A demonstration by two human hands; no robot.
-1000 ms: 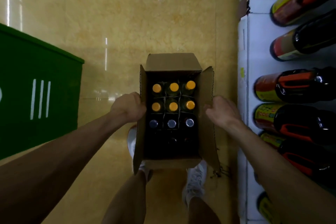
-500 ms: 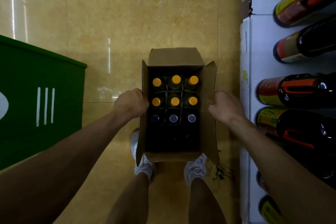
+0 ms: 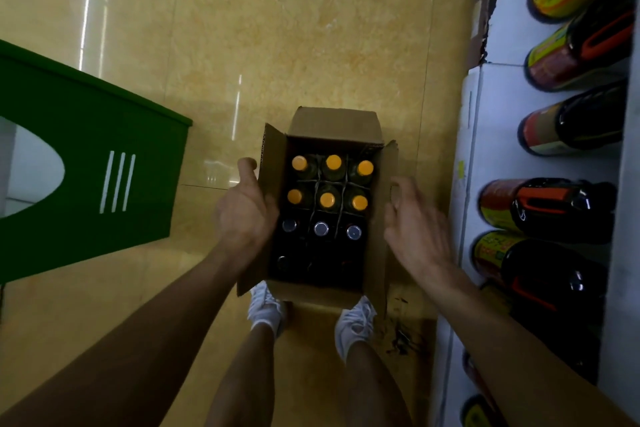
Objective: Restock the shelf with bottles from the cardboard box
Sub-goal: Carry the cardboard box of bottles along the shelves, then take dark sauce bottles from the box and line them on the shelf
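- The box (image 3: 336,121) stands open on the floor (image 3: 311,28), just ahead of the shoes (image 3: 353,322) and near the shelf (image 3: 498,135) on the right.
- The bottles (image 3: 327,200) are packed upright inside it. Six orange caps and a row of pale caps can be seen; the nearest row is too dark to be made out.
- The left grip (image 3: 246,215) is kept on the left flap, with fingers curled at its edge and the thumb raised.
- The right grip (image 3: 415,229) has been taken off the right flap within the last half second. It is now spread and blurred, just beside the cardboard.
- Carrying is therefore judged finished and the box set down. No bottle has been lifted yet, so shelving itself is about to be begun.
- Dark jugs (image 3: 550,204) are already ranged on the shelf, and a green bin (image 3: 104,163) stands well apart on the left.
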